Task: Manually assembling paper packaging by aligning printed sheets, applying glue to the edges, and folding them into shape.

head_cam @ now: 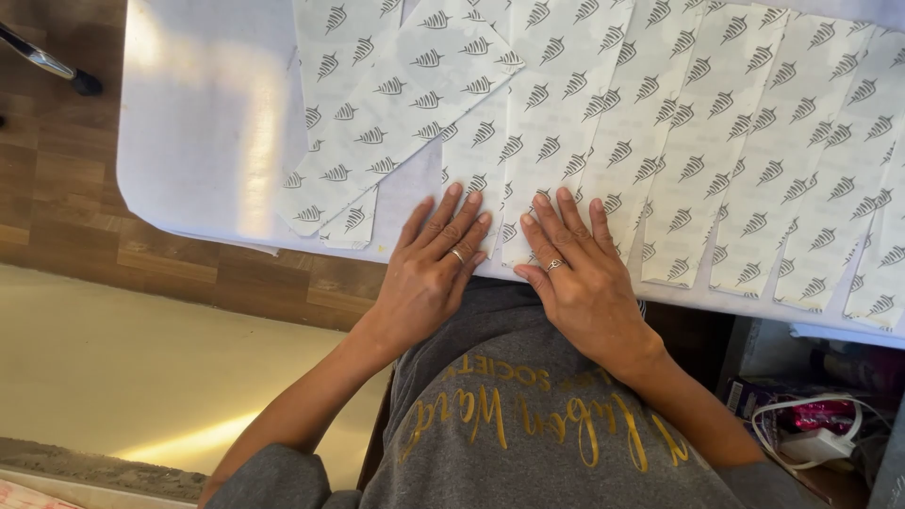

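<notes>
Both hands lie flat at the near edge of a white table (198, 141). My left hand (432, 269) presses with spread fingers on a white paper strip (476, 155) printed with small grey leaf marks. My right hand (577, 269) rests palm down beside it on the neighbouring printed strip (556, 113). Each hand wears a ring. Several more such strips (754, 160) lie side by side, fanned across the table to the right, and a few overlap at an angle on the left (396, 104). Neither hand grips anything.
A wooden floor (66, 188) and a pale mat (141, 368) lie to the left. A dark chair leg (57, 68) stands at the top left. At the lower right a box holds a white cable and charger (801, 438) and pink packaging (825, 415).
</notes>
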